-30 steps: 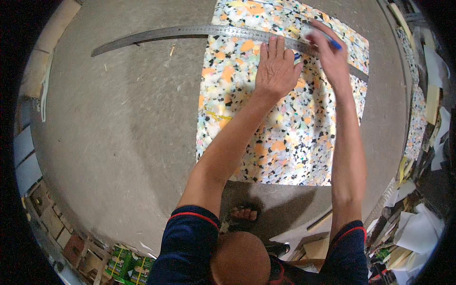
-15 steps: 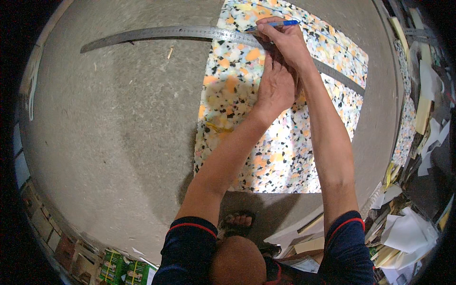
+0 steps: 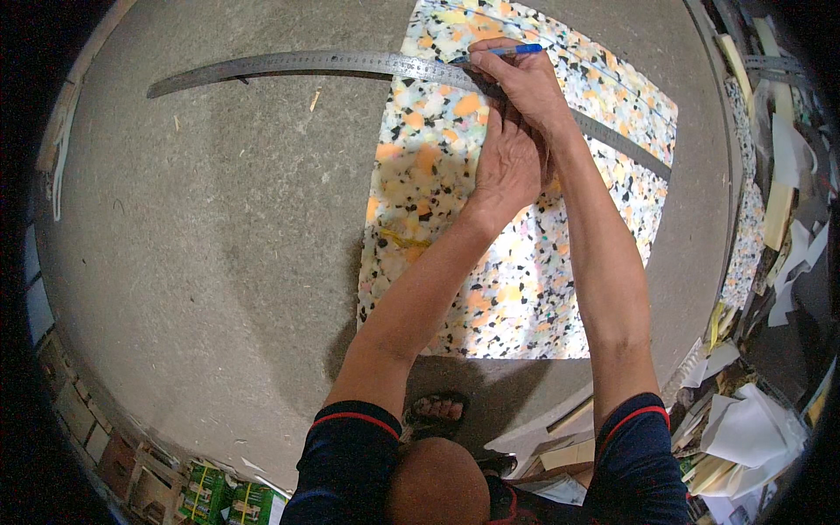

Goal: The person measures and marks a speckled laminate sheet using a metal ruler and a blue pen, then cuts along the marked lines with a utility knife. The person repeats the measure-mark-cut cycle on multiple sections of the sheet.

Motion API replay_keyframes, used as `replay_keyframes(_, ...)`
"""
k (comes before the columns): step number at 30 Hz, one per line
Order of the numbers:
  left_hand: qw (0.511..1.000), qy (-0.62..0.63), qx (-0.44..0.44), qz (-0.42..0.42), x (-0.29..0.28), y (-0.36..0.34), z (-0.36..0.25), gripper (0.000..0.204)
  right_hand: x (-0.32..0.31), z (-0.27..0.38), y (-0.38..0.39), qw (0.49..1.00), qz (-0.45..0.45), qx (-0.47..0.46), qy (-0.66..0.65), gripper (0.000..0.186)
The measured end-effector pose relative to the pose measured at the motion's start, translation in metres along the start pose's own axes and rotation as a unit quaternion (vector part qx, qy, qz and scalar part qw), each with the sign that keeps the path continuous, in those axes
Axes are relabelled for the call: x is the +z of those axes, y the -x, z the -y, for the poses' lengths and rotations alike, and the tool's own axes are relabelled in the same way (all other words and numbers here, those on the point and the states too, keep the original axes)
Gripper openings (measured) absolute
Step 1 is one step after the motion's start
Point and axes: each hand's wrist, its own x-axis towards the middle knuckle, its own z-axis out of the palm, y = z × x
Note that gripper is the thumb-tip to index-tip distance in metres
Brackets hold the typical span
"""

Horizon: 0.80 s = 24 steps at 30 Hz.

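A speckled foam sheet (image 3: 516,297), white with orange, black and pale blue flecks, lies on the floor in front of me. Across it runs a long metal ruler (image 3: 332,61), which sticks out well past the sheet's left edge. My left hand (image 3: 509,162) presses down at the ruler with fingers stretched forward, their tips partly hidden by my other hand. A blue pen (image 3: 527,50) is pinched in my right hand (image 3: 525,79), its tip down at the ruler's far edge. Faint blue lines cross the far part of the sheet.
Foam offcuts, white scraps (image 3: 744,429) and strips (image 3: 781,210) pile up along the right side. Green packages (image 3: 206,492) stand at the lower left. Concrete floor (image 3: 219,227) spreads left of the sheet. My sandalled foot (image 3: 437,409) is just below the sheet's near edge.
My right hand and the pen have shifted slightly left and toward me along the ruler's far edge. The left hand, ruler and sheet stay almost in place.
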Motion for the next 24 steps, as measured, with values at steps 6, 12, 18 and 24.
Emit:
replay_keyframes(6,0.999,-0.006,0.008,-0.050,0.0037,-0.0005,-0.0007,0.068,-0.0015,-0.0024,-0.0006,1.000,-0.001,0.004,0.009,0.025)
replay_keyframes(12,0.999,-0.018,0.005,-0.036,0.0012,-0.0011,-0.0022,0.068,-0.0019,-0.0034,-0.0018,1.000,-0.008,-0.013,0.018,0.026)
replay_keyframes(18,0.999,-0.012,-0.010,0.031,-0.0034,-0.0045,-0.0007,0.067,-0.0005,-0.0024,-0.0029,1.000,-0.006,-0.003,-0.020,0.027)
replay_keyframes(24,0.998,0.019,0.005,-0.061,0.0015,-0.0063,-0.0010,0.068,-0.0032,-0.0013,-0.0043,1.000,-0.004,-0.003,-0.011,0.027)
